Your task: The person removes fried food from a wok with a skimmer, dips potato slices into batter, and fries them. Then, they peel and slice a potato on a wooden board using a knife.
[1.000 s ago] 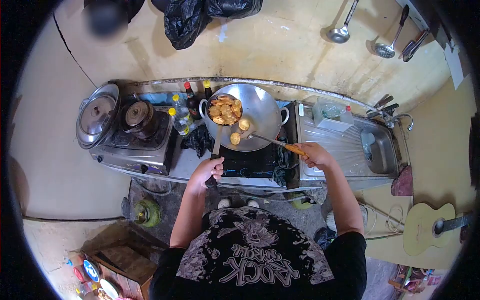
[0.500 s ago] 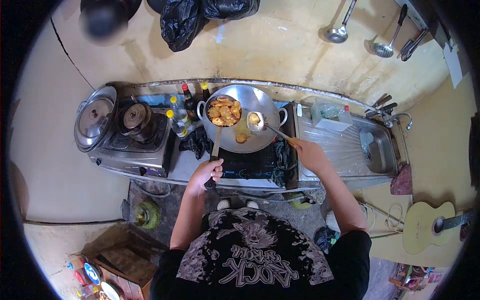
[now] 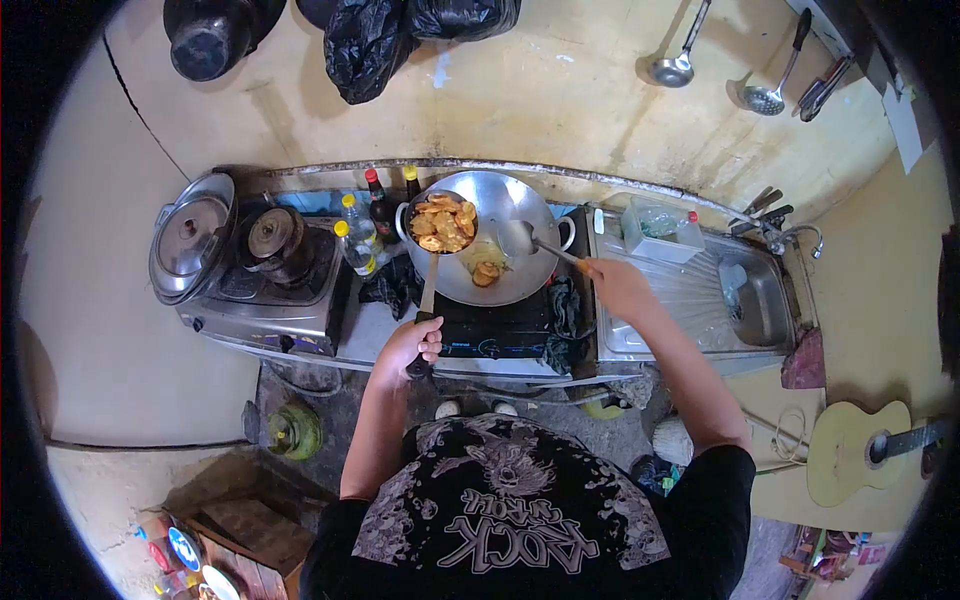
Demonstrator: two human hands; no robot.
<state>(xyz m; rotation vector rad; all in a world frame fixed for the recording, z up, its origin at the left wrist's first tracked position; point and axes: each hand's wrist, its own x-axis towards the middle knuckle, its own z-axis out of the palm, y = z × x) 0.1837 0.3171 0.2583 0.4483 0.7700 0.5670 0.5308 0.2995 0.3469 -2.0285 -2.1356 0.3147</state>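
My left hand [image 3: 412, 347] is wrapped round the black handle of a strainer [image 3: 428, 290]. A heap of golden fried pieces [image 3: 443, 223] fills the strainer, which is over the left side of a wide metal wok [image 3: 515, 188]. In my right hand [image 3: 618, 288] is the wooden handle of a metal spatula [image 3: 517, 238], its blade inside the wok on the right and bare of food. A few fried pieces [image 3: 486, 273] lie in the oil at the bottom of the wok. The wok stands on a black cooktop [image 3: 490, 335].
Left of the wok stand several bottles [image 3: 380, 205] and a gas stove [image 3: 270, 315] with a lidded pot [image 3: 275, 235]. A black cloth [image 3: 390, 285] lies beside the cooktop. To the right are a plastic container [image 3: 663, 238] and a sink [image 3: 765, 300].
The fried piece on the spatula has dropped into the oil beside the one in the wok. The spatula blade has turned and shifted slightly right. The strainer has moved slightly left.
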